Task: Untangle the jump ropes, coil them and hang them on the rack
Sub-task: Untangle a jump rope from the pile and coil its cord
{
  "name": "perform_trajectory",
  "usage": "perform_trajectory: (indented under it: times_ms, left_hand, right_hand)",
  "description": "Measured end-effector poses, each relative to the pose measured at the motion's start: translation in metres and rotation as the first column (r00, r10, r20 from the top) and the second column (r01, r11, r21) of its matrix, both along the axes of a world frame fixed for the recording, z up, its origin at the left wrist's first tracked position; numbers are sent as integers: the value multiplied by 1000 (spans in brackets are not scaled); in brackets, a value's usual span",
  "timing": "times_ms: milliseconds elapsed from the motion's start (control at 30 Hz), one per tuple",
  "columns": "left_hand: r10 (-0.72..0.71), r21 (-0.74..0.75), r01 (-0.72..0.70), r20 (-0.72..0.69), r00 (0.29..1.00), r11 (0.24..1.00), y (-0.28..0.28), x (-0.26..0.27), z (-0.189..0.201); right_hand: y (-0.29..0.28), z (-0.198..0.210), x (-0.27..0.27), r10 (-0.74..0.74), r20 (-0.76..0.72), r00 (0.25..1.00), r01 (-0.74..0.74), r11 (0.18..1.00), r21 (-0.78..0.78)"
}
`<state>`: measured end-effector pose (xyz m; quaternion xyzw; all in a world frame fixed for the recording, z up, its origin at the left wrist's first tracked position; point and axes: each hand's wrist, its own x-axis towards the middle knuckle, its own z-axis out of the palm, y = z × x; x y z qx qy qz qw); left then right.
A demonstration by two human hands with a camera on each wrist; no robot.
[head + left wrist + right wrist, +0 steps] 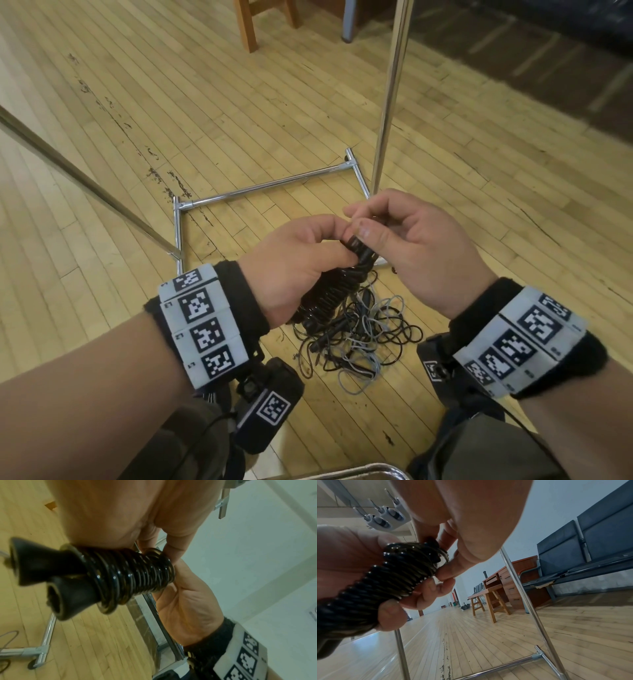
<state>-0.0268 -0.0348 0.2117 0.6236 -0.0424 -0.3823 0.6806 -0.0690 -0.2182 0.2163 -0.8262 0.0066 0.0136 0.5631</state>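
Above floor (239,102): rope (329,294) in left hand (291,263)

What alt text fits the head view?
Both hands meet over a wooden floor: the left hand grips a coiled black rope, the right hand pinches its top end. Tangled ropes lie below, inside a chrome rack base.

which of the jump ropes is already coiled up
The black jump rope held in both hands, wound tightly around its two handles. The other black and grey ropes still lie tangled on the floor.
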Motion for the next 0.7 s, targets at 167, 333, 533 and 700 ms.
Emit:
perform_trajectory:
  times_ms: [167, 333, 533, 700]
  left_hand:
    - [-3, -73, -3, -83, 997, 997, -1, 0, 0]
    - [31, -39, -36, -103, 994, 999, -2, 4, -4]
    - [157, 123, -149, -51, 986, 981, -3, 10, -3]
    - [158, 326, -225, 218, 963, 918, -10, 7, -5]
  right_hand:
    - [-6, -3, 0, 24, 7, 1000, -25, 983, 181]
    - [0, -13, 4, -79, 19, 997, 76, 991, 110]
    - [4, -17, 5, -173, 11, 985, 173, 977, -121]
    - [8, -21, 4, -10, -145, 989, -38, 945, -324]
